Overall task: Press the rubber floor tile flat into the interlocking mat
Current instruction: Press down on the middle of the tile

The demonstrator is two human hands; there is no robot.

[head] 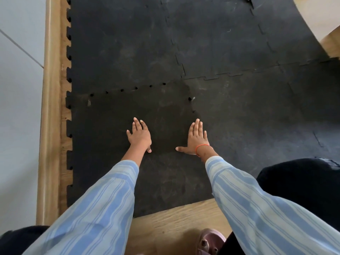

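A black rubber floor tile [110, 144] lies at the near left of a black interlocking mat [220, 43] made of puzzle-edged tiles. My left hand [139, 135] rests palm down on this tile, fingers spread flat. My right hand [196, 138], with a red band at the wrist, lies palm down by the tile's right seam, thumb pointing left. Small gaps [128, 89] show along the tile's far seam, and one gap [190, 98] shows at its right corner. Neither hand holds anything.
A wooden skirting strip [51, 107] and grey wall [18, 107] run along the left. Wood floor [174, 221] shows at the mat's near edge, with a brown sandal [209, 242] on it. Dark trousers [303, 190] cover my right knee. The mat's far right corner [248, 0] is lifted.
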